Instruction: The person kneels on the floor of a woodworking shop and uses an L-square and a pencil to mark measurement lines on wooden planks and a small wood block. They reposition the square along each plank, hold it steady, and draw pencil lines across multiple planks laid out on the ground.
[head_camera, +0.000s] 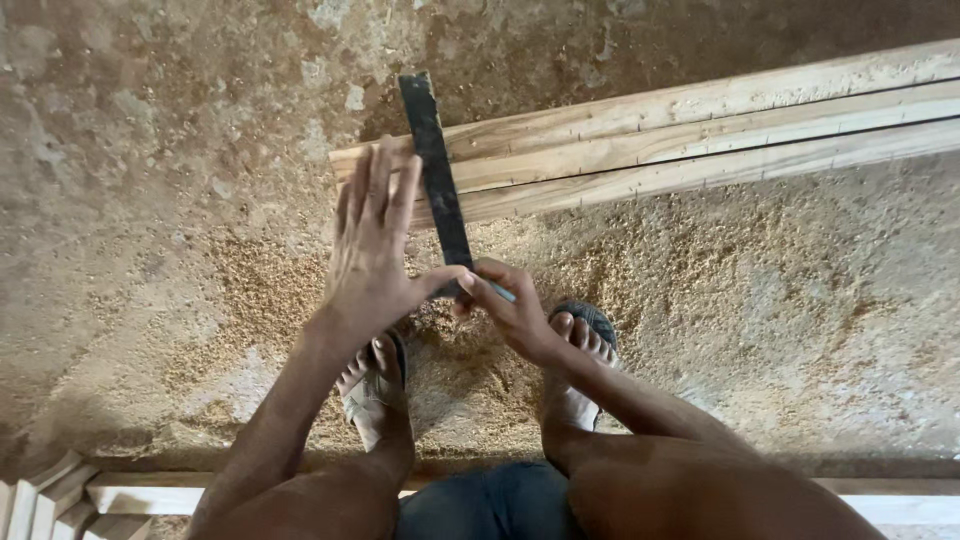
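1. Head view: the left hand lies flat, fingers spread open, beside a dark flat blade that rests across the ends of pale wooden planks.
2. The right hand is closed around the blade's near end.
3. Sawdust covers the floor around two sandalled feet.

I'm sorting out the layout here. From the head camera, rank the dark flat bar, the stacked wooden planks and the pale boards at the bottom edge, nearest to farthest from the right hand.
1. Dark flat bar: gripped at its lower end by the right hand.
2. Wooden planks: ahead, upper right.
3. Pale boards: bottom left corner, behind the feet.
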